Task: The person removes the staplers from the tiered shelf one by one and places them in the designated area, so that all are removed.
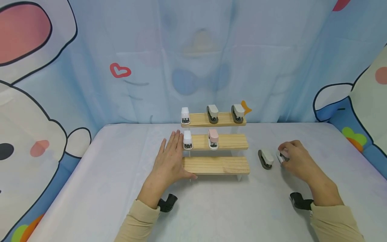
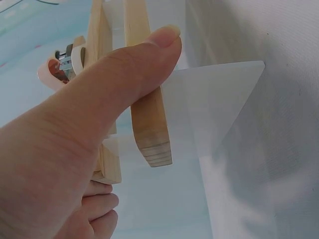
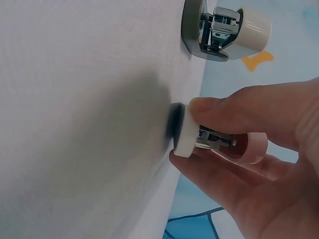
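My right hand (image 1: 297,161) pinches a small pink-and-white stapler (image 3: 186,130) by its white base, low over the cloth. Beside it on the table stands a stapler (image 1: 266,159) with a pale top and dark grey base. The left hand (image 1: 170,161) rests against the left end of a three-step wooden rack (image 1: 216,165), its fingers straight and its thumb over the lowest plank. On the middle plank are a white stapler (image 1: 187,139) and a pink stapler (image 1: 213,139). Along the top plank sit another white stapler (image 1: 185,116) and two grey staplers (image 1: 212,113).
Clear plastic side panels (image 2: 214,99) hold up the planks. A white cloth (image 1: 226,208) covers the table. Behind it hangs a light blue cartoon curtain (image 1: 145,90). Black wrist mounts (image 1: 167,203) stick out beside both hands.
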Tool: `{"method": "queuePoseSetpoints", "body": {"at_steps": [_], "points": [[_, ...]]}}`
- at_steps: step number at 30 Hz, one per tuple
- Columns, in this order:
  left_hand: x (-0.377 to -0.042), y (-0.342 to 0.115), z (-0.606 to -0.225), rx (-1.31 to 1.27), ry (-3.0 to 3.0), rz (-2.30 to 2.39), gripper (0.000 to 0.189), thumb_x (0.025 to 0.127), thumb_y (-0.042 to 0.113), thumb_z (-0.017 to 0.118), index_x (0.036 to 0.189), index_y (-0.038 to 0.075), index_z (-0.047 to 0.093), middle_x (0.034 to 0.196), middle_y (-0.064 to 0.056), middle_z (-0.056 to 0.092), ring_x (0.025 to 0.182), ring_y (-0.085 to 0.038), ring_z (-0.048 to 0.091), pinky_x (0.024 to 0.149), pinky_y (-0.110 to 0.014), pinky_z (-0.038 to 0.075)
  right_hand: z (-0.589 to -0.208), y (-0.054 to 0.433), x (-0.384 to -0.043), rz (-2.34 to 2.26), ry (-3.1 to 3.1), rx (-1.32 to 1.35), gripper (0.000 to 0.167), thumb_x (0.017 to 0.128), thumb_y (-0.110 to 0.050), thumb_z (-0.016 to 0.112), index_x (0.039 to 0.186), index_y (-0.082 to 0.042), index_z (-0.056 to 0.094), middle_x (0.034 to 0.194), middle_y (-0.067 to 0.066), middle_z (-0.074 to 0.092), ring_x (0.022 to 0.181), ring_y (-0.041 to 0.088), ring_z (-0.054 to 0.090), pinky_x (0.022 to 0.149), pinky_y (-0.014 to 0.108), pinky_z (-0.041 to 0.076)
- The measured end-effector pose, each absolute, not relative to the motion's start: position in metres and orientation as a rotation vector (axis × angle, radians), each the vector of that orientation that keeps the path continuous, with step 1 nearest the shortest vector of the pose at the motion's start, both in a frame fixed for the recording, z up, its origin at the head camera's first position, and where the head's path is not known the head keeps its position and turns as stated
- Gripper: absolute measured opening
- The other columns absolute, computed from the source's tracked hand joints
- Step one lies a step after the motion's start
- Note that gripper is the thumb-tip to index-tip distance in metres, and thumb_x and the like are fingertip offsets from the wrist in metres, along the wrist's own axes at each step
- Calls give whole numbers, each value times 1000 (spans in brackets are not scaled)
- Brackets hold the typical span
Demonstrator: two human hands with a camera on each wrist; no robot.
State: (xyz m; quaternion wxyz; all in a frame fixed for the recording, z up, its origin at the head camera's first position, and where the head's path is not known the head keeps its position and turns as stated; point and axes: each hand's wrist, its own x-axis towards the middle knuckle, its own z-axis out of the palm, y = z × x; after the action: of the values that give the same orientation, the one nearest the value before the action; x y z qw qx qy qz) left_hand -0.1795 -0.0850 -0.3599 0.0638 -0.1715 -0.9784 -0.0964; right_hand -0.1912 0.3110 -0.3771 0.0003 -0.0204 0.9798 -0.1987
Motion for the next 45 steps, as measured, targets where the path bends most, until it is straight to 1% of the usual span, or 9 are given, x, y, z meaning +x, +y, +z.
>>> {"method": "queuePoseSetpoints", "body": {"at_steps": [4,8,11,17,21,23,33,40,45], "points": [[-180,-85,-359,-512,-2963,-296,143,55,65,88,158,-1,14,166,-16,12,156,-29,9,127,-50,11,-379,309,-192,-607,3058,-48,43,78,11,68,118,10,51,131,42,28,106,54,44,87,65,47],[-179,-86,-358,-512,-2969,-303,143,55,64,89,158,-1,13,167,-16,11,156,-29,8,127,-50,11,-380,308,-191,-608,3045,-64,42,78,11,67,117,8,50,131,40,25,93,48,49,73,55,50],[-179,-86,-359,-515,-2965,-309,143,55,64,89,158,-1,14,166,-17,12,156,-29,9,127,-50,11,-379,309,-189,-616,3036,-88,43,79,10,66,118,7,48,130,39,24,89,46,51,69,51,50],[-179,-85,-359,-519,-2966,-306,142,55,65,89,157,-2,16,166,-17,12,155,-30,10,126,-50,12,-369,308,-185,-579,3054,-52,51,86,-1,67,131,5,43,136,43,23,98,53,50,76,61,51],[-180,-84,-359,-516,-2970,-304,142,55,65,89,157,-2,15,166,-17,11,156,-30,9,127,-50,11,-360,304,-182,-619,3130,-83,50,91,-7,62,136,3,43,140,42,26,103,53,48,76,60,51],[-179,-84,-358,-515,-2972,-303,142,55,65,89,157,-2,15,167,-17,11,156,-29,9,127,-50,11,-355,302,-180,-647,3176,-135,49,91,-7,61,136,4,45,140,41,28,104,53,48,76,61,51],[-179,-85,-359,-511,-2971,-307,143,55,64,89,158,-1,14,166,-17,12,156,-30,9,127,-50,11,-339,283,-171,-711,3365,-233,51,84,1,68,132,3,50,138,36,37,108,53,48,80,67,48],[-180,-84,-360,-512,-2981,-312,143,56,65,88,158,0,12,167,-16,9,156,-29,8,127,-49,9,-327,266,-164,-723,3424,-257,51,86,1,69,133,4,50,139,32,41,120,51,43,91,70,44],[-180,-85,-360,-513,-2972,-311,142,56,64,89,158,-1,14,167,-16,10,156,-30,8,127,-50,11,-322,251,-163,-754,3469,-348,51,85,1,71,133,6,51,136,31,44,122,50,45,94,69,44]]}}
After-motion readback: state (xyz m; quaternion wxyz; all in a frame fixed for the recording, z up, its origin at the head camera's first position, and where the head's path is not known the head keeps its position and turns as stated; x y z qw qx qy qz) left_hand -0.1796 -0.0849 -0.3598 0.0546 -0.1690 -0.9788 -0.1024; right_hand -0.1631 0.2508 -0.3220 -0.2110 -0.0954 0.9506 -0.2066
